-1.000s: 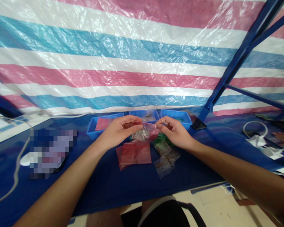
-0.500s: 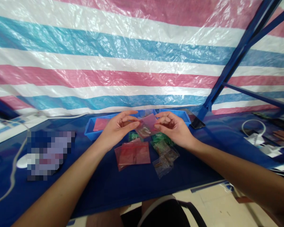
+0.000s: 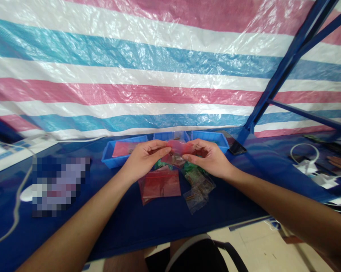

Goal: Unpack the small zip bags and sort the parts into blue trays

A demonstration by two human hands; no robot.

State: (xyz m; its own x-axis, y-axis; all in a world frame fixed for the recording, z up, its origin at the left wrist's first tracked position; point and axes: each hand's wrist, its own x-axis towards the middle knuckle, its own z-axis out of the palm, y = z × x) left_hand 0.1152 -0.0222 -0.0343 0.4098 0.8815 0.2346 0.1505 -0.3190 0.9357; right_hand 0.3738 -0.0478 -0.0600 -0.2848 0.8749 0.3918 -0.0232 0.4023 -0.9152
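Note:
Between my two hands is a small pink plastic bag (image 3: 176, 158) with something inside that I cannot make out. My left hand (image 3: 143, 156) pinches its left side between thumb and fingers. On its right side, my right hand (image 3: 208, 156) grips it the same way. Below the hands, flat red plastic bags (image 3: 161, 184) lie overlapping on the blue table. To their right are clear bags (image 3: 199, 189) with small brownish parts in them. Green pieces (image 3: 191, 167) show partly behind my right hand.
Blue bins stand behind my hands: a left bin (image 3: 109, 160) with a pink bag (image 3: 122, 148) in it, a middle bin (image 3: 161, 136) and a right bin (image 3: 220, 141). A dark phone-like object (image 3: 238, 148) lies right of them. Another person's hand (image 3: 340, 164) shows at far right.
Both hands have come down slightly and turned inward. The pink bag has tilted and folded between them, its upper edge now bent over. The things on the table have stayed put.

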